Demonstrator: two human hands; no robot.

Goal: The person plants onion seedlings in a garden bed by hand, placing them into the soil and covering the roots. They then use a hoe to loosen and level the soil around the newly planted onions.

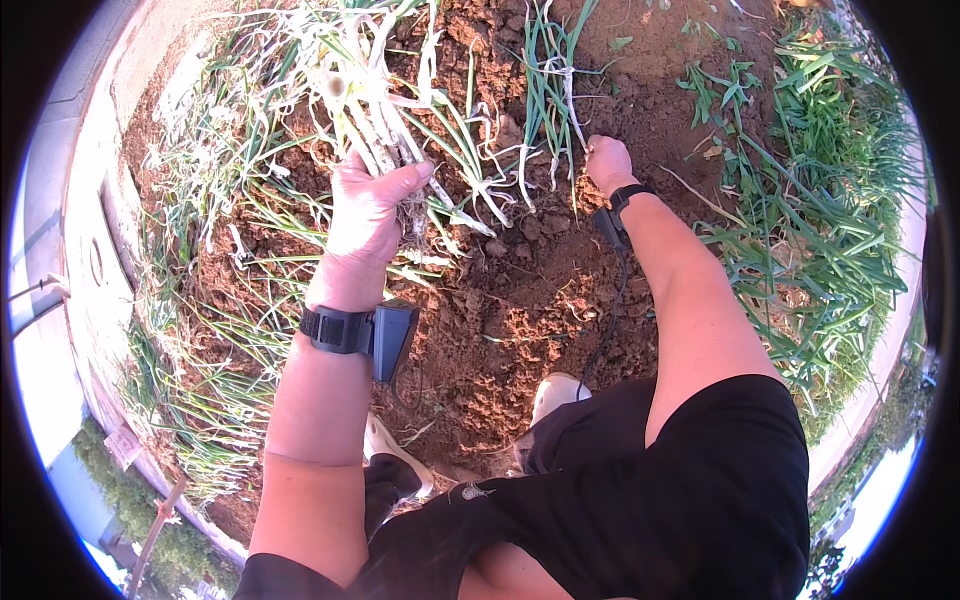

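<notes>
My left hand point(367, 202) is closed around a thick bunch of green onions point(382, 124), its thumb lying across the white stems. Roots with soil on them hang below that fist, and the leaves spread away from me. Farther right, my right hand point(609, 161) pinches the lower white end of a single green onion point(571, 101), close to the ground. Its fingertips are partly hidden. Between the two hands, several loose green onions point(523, 176) lie on the broken brown soil point(517, 300).
Many pulled green onions point(225, 375) lie along the left. Leafy green plants point(810, 247) line the right side. My pale shoes point(559, 394) stand on the soil. Both wrists carry strapped devices point(395, 341); a cable point(619, 300) hangs from the right one. A pale kerb point(94, 255) borders the left.
</notes>
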